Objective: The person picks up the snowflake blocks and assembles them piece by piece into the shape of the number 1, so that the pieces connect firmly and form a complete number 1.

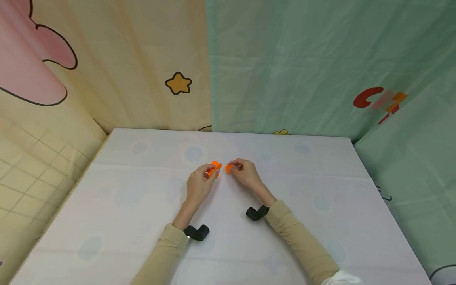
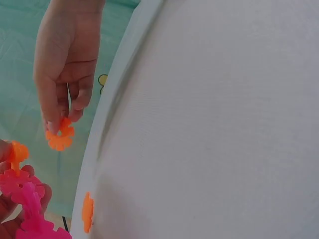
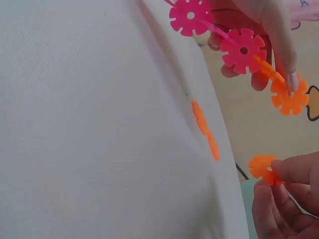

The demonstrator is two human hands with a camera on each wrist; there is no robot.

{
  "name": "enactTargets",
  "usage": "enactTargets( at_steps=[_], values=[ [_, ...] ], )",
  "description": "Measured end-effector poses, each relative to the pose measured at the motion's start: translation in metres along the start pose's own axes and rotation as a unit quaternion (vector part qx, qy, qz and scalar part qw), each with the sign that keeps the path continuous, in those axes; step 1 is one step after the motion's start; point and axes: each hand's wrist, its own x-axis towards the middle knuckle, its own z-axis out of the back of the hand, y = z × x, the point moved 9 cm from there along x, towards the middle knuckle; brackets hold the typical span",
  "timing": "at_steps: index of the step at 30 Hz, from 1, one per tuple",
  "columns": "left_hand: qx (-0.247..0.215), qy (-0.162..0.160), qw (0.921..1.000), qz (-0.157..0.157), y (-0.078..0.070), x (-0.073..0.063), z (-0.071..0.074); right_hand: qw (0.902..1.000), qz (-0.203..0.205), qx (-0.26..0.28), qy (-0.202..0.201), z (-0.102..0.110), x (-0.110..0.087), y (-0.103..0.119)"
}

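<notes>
Right fingers [image 3: 295, 169] pinch an orange disc [image 3: 260, 165] near a pink-and-orange chain [image 3: 238, 59].

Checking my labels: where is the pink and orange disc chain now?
In the right wrist view, the chain is at the upper right, held by the left hand, above the single orange disc in the right hand.

1 star [image 1: 178, 83] on beige curtain [image 1: 153, 43]

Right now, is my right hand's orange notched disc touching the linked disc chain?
Apart: the right wrist view shows a gap between orange notched disc and disc chain.
</notes>
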Motion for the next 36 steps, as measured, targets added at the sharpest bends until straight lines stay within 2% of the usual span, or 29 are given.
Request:
enactTargets(
  at_steps=[10,19,31,36],
  values=[
    [-0.016,0.014,0.9997,0.007,-0.004,-0.003,-0.006,0.9947,-0.004,0.09,-0.048,0.022,-0.006,0.009],
    [-0.039,0.03,0.9988,-0.002,-0.012,-0.005,-0.01,0.9863,0.004,0.158,-0.047,0.026,-0.011,0.022],
    [-0.037,0.043,0.9984,-0.006,-0.015,-0.005,-0.015,0.9845,0.0,0.166,-0.058,0.024,-0.014,0.026],
    [-0.025,0.037,0.9986,-0.028,-0.02,-0.006,-0.013,0.986,0.002,0.158,-0.053,0.022,-0.014,0.029]
  ],
)
